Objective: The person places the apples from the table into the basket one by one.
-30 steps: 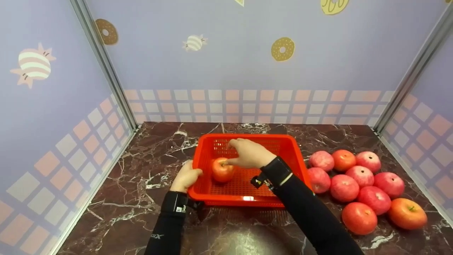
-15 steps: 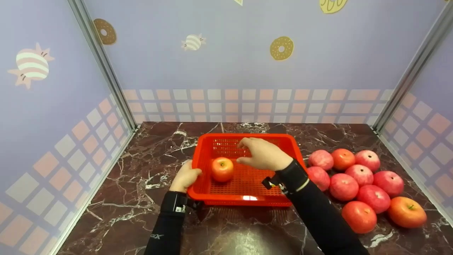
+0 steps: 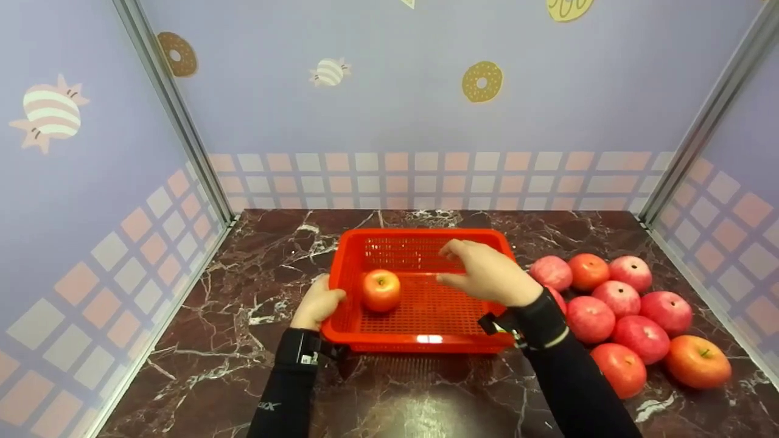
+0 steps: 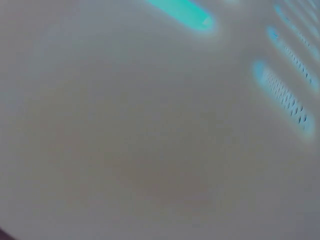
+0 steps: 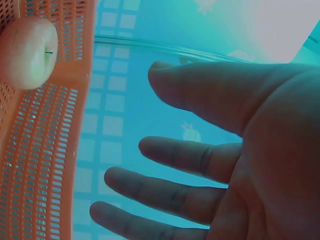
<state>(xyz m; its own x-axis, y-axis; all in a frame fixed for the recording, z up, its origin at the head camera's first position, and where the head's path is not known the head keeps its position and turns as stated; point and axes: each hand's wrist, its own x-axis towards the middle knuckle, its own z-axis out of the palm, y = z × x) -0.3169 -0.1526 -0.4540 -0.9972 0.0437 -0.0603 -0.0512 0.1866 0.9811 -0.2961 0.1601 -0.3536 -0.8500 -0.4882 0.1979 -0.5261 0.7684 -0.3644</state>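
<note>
A red plastic basket (image 3: 420, 345) stands on the table with one red-yellow apple (image 3: 381, 291) inside, at its left part, stem up. My left hand (image 3: 318, 304) grips the basket's left rim, thumb over the edge. The left wrist view is mostly a blur, with a few slots at its upper right. Over the right part of the basket hovers my right hand (image 3: 490, 274), holding nothing. In the right wrist view its fingers (image 5: 170, 155) are spread and nearly straight, apart from the apple (image 5: 30, 52) and the basket wall (image 5: 40, 165).
Several red apples (image 3: 619, 298) lie grouped on the dark marbled table (image 3: 268, 255), right of the basket, partly behind the right forearm. A red-orange apple (image 3: 698, 361) sits at the group's near right. Patterned walls (image 3: 426, 109) enclose the back and sides.
My right hand has drawn back from the apple in the basket and moved right, toward the basket's right rim. The apple stays put; my left hand keeps its hold on the rim.
</note>
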